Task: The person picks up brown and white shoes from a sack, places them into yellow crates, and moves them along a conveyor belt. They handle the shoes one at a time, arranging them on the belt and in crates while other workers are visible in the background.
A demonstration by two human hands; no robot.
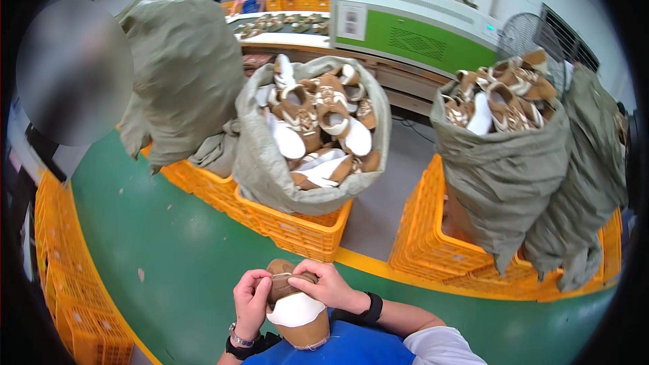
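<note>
Shoe [296, 309], brown and tan with a white band across it, is held up in front of the blue apron [372, 347], with no worktop under it. The left hand [251, 296] pinches the brown part along its left edge, and the right hand [328, 286] pinches the same part from the right edge, both thumbs on top and close together. The view is small here, so whether the thumbs press on a lace, a seam or a fold is hard to say.

For good handling, an even pull from both sides should serve best: more force on one edge would likely twist the soft upper. Fingers tucked behind would give the thumbs something firm to press against. The wide tan end rests close to the apron, which may help steady it. Pale threads [319, 347] seem to trail from that end's lower edge, so mind they don't snag.
</note>
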